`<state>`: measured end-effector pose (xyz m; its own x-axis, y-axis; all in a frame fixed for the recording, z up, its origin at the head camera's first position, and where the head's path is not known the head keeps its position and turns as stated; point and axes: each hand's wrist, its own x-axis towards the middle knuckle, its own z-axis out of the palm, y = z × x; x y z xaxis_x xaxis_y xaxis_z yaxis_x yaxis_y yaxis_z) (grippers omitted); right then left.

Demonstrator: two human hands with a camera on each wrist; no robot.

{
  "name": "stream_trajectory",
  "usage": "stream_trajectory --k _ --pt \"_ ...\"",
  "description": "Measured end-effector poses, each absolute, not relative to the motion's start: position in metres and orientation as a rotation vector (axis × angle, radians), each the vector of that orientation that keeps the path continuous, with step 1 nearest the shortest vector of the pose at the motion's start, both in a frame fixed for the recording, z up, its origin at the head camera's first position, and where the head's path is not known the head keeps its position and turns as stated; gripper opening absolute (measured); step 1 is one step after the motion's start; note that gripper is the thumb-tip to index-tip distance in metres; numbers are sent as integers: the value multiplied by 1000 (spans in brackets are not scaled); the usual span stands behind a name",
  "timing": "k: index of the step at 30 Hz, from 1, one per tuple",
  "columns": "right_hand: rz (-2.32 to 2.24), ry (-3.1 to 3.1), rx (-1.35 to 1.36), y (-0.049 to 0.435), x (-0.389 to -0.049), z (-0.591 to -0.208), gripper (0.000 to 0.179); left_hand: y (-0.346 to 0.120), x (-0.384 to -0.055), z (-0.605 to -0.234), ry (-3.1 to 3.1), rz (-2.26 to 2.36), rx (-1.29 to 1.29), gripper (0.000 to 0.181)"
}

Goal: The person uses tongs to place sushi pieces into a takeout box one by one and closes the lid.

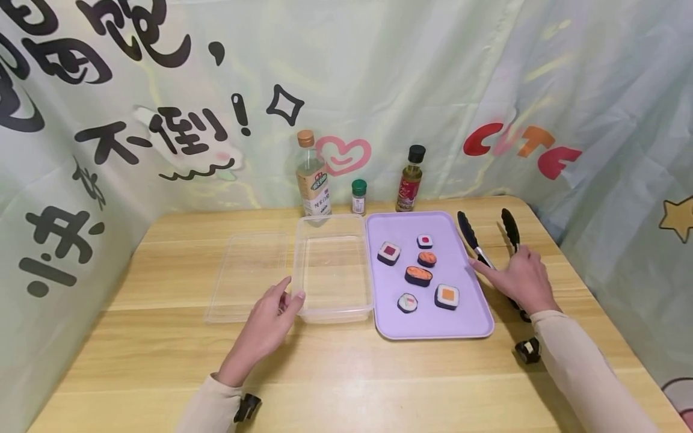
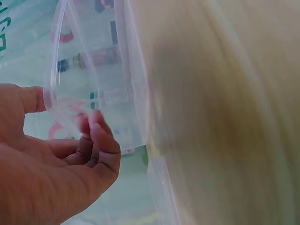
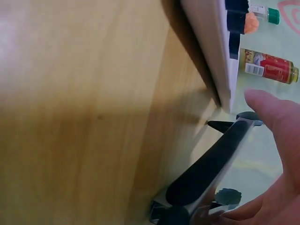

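Note:
My left hand [image 1: 271, 319] is at the near left corner of a clear plastic box [image 1: 335, 316], its fingertips right at the rim. In the left wrist view one finger of it reaches the rim [image 2: 48, 96] while others bend loosely beside the wall. Black-handled tongs [image 1: 473, 236], spread apart, lie right of a lilac tray [image 1: 433, 325]. My right hand [image 1: 522, 279] is over the tongs, thumb stretched towards the tray's edge, other fingers by the right arm. Several sushi pieces [image 1: 418, 276] sit on the tray.
A clear flat lid [image 1: 243, 270] lies left of the box. Along the back stand a tall bottle with a copper-coloured cap [image 1: 314, 186], a small green-capped jar [image 1: 359, 198] and a dark-capped bottle [image 1: 409, 183]. A printed curtain [image 1: 411, 72] hangs behind the wooden table [image 1: 346, 379].

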<state>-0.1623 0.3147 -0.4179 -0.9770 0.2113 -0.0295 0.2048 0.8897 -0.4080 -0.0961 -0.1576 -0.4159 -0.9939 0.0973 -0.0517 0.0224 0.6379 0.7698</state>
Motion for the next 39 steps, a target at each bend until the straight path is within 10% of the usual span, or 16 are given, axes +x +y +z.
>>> stream_trajectory --k 24,30,39 --pt "938 -2892 -312 326 -152 -418 78 -153 -100 -420 2712 1348 87 57" --pt "951 -2932 -270 331 -138 -405 115 -152 -101 -419 2715 1340 84 58" --pt "966 -2932 -178 331 -116 -395 113 -152 -102 -419 2739 1318 74 58"
